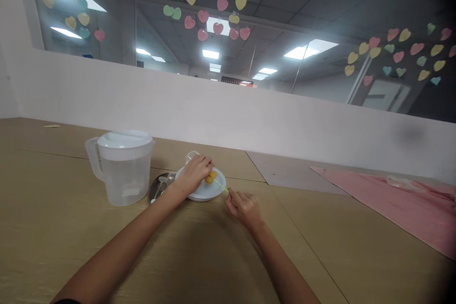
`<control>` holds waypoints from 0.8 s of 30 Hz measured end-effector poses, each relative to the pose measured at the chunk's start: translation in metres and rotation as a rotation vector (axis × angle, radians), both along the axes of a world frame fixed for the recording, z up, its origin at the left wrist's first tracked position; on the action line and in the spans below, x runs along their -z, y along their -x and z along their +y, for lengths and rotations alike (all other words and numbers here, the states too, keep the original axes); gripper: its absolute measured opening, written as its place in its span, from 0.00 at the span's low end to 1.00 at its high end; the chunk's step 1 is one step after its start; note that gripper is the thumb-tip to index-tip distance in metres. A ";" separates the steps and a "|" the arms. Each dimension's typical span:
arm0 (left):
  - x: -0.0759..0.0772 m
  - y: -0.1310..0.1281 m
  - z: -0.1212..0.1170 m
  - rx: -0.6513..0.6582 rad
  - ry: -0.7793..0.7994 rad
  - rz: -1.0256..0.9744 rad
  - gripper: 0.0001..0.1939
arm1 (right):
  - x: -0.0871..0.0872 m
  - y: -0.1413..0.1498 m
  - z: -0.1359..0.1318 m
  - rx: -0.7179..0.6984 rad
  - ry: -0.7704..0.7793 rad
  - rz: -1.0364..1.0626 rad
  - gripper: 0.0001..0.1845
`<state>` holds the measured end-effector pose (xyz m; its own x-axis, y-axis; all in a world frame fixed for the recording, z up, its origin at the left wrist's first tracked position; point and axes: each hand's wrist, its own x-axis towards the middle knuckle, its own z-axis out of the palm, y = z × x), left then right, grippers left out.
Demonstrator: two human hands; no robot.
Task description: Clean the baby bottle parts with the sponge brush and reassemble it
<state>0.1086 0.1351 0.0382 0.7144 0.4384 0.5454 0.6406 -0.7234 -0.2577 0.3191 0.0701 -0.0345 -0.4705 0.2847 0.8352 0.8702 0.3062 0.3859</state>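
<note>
A white plate stands on the table in front of me, with a yellow-orange piece on it whose kind I cannot make out. My left hand reaches over the plate, its fingers curled down on the piece and partly hiding it. From the piece a thin yellow-green stick runs down to the right. My right hand is closed around the near end of this stick, just off the plate's right edge. Behind my left hand a clear rounded object shows in part.
Left of the plate sits a dark round tray with small clear utensils, partly behind my forearm. A translucent lidded pitcher stands beside it. A pink sheet covers the right side of the table. A white wall rises behind.
</note>
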 end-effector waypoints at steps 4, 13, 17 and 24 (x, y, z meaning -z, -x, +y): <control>0.001 -0.005 -0.003 0.034 0.014 0.016 0.19 | -0.001 -0.001 0.000 0.003 0.001 0.027 0.10; 0.000 -0.014 -0.020 0.069 0.049 0.036 0.17 | 0.002 0.003 0.002 0.004 0.003 0.039 0.10; 0.000 -0.017 -0.020 0.088 0.024 0.052 0.18 | 0.002 0.005 0.003 -0.001 -0.019 0.048 0.10; 0.007 -0.005 0.004 -0.094 -0.047 -0.053 0.21 | 0.002 -0.008 0.010 -0.023 0.064 0.065 0.11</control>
<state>0.1139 0.1392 0.0314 0.6410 0.4754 0.6026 0.7188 -0.6472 -0.2539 0.3272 0.0806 -0.0363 -0.4227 0.3282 0.8448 0.8854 0.3485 0.3076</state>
